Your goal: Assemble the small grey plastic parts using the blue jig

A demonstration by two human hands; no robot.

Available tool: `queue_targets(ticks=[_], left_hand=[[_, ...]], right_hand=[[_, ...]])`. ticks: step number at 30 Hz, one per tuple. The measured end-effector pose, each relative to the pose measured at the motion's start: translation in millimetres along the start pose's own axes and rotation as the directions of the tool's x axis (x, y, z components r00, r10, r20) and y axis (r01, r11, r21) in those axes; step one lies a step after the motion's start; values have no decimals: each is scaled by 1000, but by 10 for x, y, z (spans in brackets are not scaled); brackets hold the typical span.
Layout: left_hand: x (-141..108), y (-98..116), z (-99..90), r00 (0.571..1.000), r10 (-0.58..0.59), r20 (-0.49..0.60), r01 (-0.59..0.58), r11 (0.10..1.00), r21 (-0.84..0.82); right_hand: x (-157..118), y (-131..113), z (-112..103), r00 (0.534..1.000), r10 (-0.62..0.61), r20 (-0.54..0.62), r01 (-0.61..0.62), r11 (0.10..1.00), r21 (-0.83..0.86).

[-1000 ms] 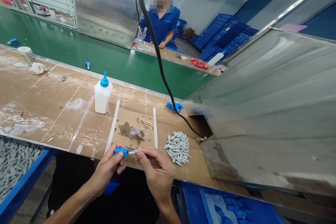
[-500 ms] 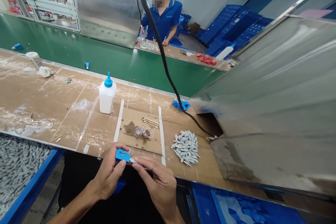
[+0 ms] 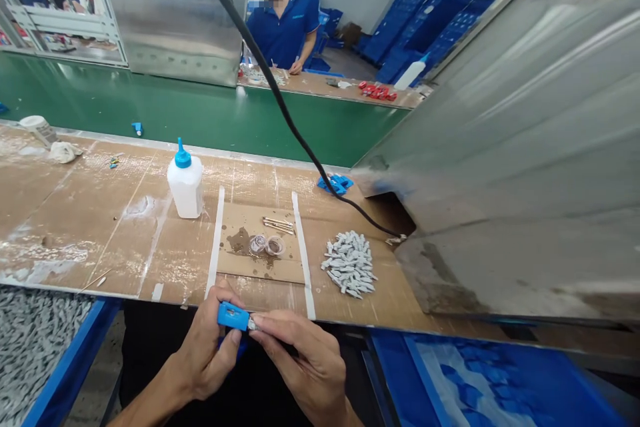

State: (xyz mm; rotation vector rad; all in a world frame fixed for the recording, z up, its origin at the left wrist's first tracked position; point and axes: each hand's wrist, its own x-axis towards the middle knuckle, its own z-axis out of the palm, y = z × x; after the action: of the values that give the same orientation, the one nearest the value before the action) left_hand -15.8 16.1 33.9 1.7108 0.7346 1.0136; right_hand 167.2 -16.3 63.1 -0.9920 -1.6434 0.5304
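A blue rectangular piece (image 3: pixel 233 315) with a slot in its face is held between the thumb and fingers of my left hand (image 3: pixel 207 347), at the table's front edge. My right hand (image 3: pixel 305 357) pinches a small grey part (image 3: pixel 251 324) at the right end of the blue piece; the two parts touch. Just beyond the hands lies a cardboard sheet (image 3: pixel 240 213) with wet stains, two small round dishes (image 3: pixel 266 245) and several cotton swabs (image 3: pixel 279 225). To its right is a pile of grey parts (image 3: pixel 349 263).
A white bottle (image 3: pixel 185 190) with a blue cap stands behind the hands. A black cable (image 3: pixel 295 130) hangs across the view. Blue pieces (image 3: pixel 335 184) lie near a metal panel (image 3: pixel 520 160). Bins flank my lap. Across the green belt (image 3: pixel 180 107) a person (image 3: pixel 285 20) works.
The view has shifted, so the table items appear further left. The grey part now sits closer against the blue piece, with less of it showing. Both hands keep their hold.
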Motion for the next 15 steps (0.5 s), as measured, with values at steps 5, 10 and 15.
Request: queue_targets(ticks=[5,10,15], left_hand=[[-26,6,47,999,-46,-20,46,999,-15],[2,20,97,998,-50,-31,51,999,8],[8,-21,102,998,-55,-18,55,998,21]], right_hand=[[-3,-30,1,1000,23,-16,-23,1000,21],[-38,-1,2,999,30,-36,-30,1000,-2],[-114,39,4,998,34,-55,-34,999,8]])
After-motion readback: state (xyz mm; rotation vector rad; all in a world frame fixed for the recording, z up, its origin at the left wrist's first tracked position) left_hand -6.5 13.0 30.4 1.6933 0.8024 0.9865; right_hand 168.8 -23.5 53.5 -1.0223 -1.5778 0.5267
